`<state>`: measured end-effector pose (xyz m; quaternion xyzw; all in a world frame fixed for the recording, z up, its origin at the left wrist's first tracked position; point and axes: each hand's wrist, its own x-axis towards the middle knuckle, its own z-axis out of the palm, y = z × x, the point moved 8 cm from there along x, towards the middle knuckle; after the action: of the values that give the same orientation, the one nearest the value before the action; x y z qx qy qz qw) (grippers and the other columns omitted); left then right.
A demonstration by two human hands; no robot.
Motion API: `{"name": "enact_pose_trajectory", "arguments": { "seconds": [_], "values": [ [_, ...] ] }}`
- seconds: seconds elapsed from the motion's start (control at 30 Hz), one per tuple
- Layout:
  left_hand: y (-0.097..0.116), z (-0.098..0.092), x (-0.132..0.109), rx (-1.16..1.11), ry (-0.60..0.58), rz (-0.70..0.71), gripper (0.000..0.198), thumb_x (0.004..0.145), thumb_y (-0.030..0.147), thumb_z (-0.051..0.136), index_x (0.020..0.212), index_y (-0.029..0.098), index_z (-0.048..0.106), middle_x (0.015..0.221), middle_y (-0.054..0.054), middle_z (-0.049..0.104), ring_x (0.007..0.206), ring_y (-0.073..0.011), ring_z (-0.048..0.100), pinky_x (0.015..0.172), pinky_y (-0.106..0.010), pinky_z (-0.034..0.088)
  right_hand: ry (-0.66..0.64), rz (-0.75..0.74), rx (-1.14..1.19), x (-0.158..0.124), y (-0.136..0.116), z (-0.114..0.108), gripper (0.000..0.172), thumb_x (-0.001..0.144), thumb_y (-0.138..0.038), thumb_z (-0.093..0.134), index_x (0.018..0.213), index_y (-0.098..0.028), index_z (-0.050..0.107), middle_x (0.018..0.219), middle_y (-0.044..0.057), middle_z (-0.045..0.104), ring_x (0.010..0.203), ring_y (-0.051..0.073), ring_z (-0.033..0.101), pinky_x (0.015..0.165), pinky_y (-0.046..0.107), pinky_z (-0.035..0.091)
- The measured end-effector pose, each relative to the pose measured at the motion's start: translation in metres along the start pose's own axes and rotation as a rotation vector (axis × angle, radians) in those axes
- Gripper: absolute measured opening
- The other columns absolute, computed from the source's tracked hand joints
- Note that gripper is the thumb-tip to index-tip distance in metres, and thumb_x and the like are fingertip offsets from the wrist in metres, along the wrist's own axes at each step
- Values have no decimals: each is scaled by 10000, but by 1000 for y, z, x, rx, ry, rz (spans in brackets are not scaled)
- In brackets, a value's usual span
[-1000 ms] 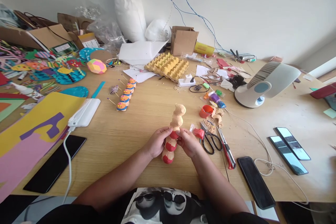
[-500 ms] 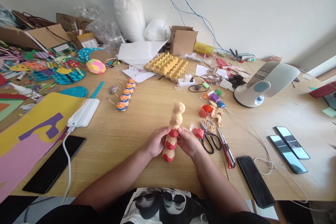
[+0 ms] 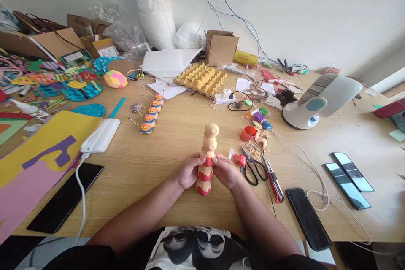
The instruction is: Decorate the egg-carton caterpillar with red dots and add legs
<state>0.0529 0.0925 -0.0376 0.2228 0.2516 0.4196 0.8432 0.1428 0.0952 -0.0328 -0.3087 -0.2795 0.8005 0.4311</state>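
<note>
Between my two hands is a bumpy, caterpillar-like strip of egg carton (image 3: 209,145), cream coloured, with red patches on its lower bumps. My left hand (image 3: 189,171) grips its left side and my right hand (image 3: 226,171) its right side, both thumbs close to a red patch midway along. The fingers under the strip are hidden. Just right of my right hand lie a packet of red clay (image 3: 239,160) and black-handled scissors (image 3: 255,168). Farther off to the left stands a finished-looking orange and blue caterpillar (image 3: 152,114) with pins stuck in it.
A red-handled utility knife (image 3: 274,180), an orange cup (image 3: 248,133) and wood-coloured shavings are on the right. Behind them stand a white fan (image 3: 316,103) and a yellow egg tray (image 3: 201,79). Phones (image 3: 307,218) and a white power bank (image 3: 100,136) with cables lie near the sides.
The strip's far end has swung slightly left, so it now stands straighter. My hands keep their hold on it, with the thumbs shifted a little.
</note>
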Motion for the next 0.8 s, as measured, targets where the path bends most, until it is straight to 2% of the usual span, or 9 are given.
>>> {"name": "enact_pose_trajectory", "arguments": {
  "seconds": [0.2, 0.3, 0.43, 0.6, 0.8],
  "values": [
    [2, 3, -1, 88, -40, 16, 268, 879, 401, 701, 840, 136, 705, 721, -60, 654, 653, -164, 593, 645, -283, 451, -5, -7, -3, -1, -2, -2, 284, 760, -418, 849, 822, -165, 737, 732, 10, 680, 658, 126, 570, 669, 253, 446],
    [4, 3, -1, 119, -57, 22, 315, 878, 443, 693, 840, 130, 707, 722, -75, 665, 662, -179, 604, 658, -298, 461, -8, -8, -11, -1, -3, -2, 286, 753, -415, 854, 807, -160, 735, 724, 10, 676, 654, 125, 568, 668, 257, 438],
    [2, -1, 0, 108, 0, 29, 207, 829, 336, 750, 798, 139, 691, 677, -43, 625, 628, -155, 569, 628, -278, 447, 9, -15, -46, -1, -3, -1, 281, 734, -390, 868, 803, -149, 743, 728, 17, 681, 654, 124, 565, 675, 264, 435],
    [1, -3, 0, 54, 99, 77, 237, 757, 334, 796, 717, 137, 670, 660, -28, 603, 632, -136, 530, 612, -264, 433, 7, -12, -50, -1, -1, 2, 281, 718, -389, 877, 778, -155, 733, 742, 21, 684, 666, 130, 566, 673, 265, 437],
    [5, 0, -1, 82, 98, 105, 269, 812, 375, 766, 738, 132, 676, 687, -32, 619, 651, -136, 536, 627, -261, 433, 21, -14, 3, 0, 3, 0, 290, 720, -386, 879, 797, -147, 734, 724, 13, 675, 643, 117, 558, 642, 249, 428]
  ]
}}
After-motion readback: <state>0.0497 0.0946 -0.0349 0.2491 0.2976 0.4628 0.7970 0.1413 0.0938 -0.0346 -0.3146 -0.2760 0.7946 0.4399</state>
